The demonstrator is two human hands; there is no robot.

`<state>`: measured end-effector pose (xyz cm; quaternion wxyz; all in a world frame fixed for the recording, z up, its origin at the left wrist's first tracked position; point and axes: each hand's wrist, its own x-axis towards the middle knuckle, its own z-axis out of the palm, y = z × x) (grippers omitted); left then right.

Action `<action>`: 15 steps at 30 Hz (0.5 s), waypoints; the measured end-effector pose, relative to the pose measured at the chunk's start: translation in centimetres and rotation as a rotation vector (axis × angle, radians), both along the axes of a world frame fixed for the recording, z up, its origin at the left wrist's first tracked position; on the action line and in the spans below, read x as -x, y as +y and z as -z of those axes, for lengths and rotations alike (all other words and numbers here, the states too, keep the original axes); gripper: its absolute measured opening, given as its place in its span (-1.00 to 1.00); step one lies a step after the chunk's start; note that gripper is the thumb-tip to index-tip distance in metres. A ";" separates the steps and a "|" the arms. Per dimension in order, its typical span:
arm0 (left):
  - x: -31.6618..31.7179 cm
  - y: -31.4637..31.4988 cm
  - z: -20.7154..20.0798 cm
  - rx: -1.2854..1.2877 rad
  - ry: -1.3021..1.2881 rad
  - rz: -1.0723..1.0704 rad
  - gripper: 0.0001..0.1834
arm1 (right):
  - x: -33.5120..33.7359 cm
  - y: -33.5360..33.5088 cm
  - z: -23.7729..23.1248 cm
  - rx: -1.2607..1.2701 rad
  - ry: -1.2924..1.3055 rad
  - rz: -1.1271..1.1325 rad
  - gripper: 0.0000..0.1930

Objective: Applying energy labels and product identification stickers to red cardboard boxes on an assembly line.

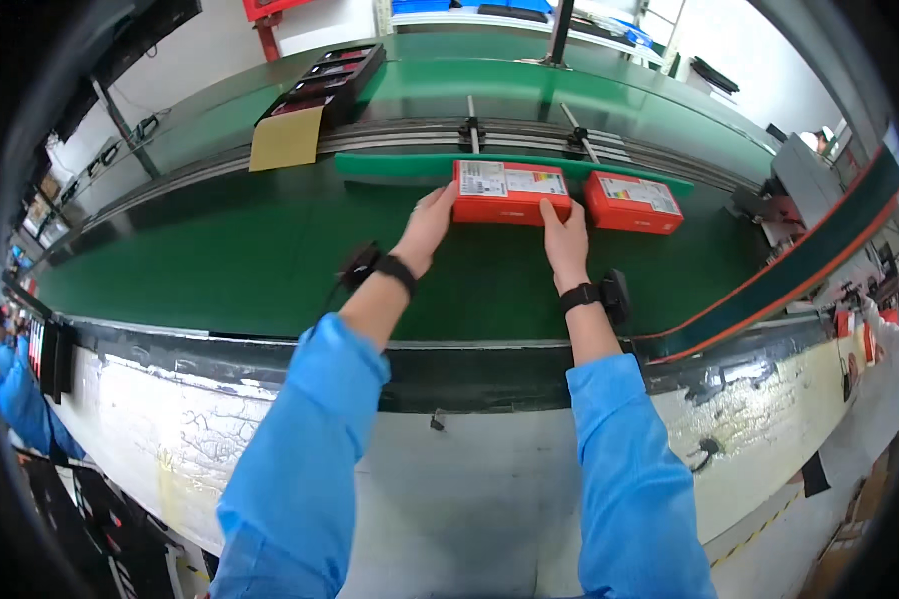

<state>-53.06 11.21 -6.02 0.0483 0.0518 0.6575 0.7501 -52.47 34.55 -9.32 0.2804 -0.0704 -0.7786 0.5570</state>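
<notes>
Between my two hands is a red box (pixel 499 207) with white labels on its top, on the green conveyor belt by the far guide rail. My left hand (pixel 430 226) presses against its left end. At its right front corner my right hand (pixel 566 240) grips it, thumb on the front face and fingers partly hidden behind. A second red box (pixel 634 210) with a similar label lies just to the right, a small gap away, touched by neither hand. Both wrists carry black straps with small dark devices.
A green guide strip (pixel 395 167) runs behind the boxes, held by metal rods. Farther left stands a black divided tray (pixel 335 80) with a tan sheet (pixel 286 140) at its near end. An orange-edged dark belt (pixel 769 290) slants up at the right. A grey machine (pixel 809 180) stands beyond.
</notes>
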 end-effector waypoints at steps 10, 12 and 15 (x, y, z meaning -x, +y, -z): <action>-5.4 1.1 -6.9 -0.383 -0.037 -0.357 -0.56 | -5.9 4.9 -2.8 0.522 -0.059 -0.473 -0.59; -8.2 -3.5 -8.5 -0.279 -0.054 -0.184 -0.58 | -9.4 4.0 -6.4 0.117 0.071 -0.503 -0.55; -13.4 -8.3 -9.4 -0.260 -0.202 0.170 -0.54 | -18.7 -2.5 -12.1 -0.653 0.309 -0.663 -0.27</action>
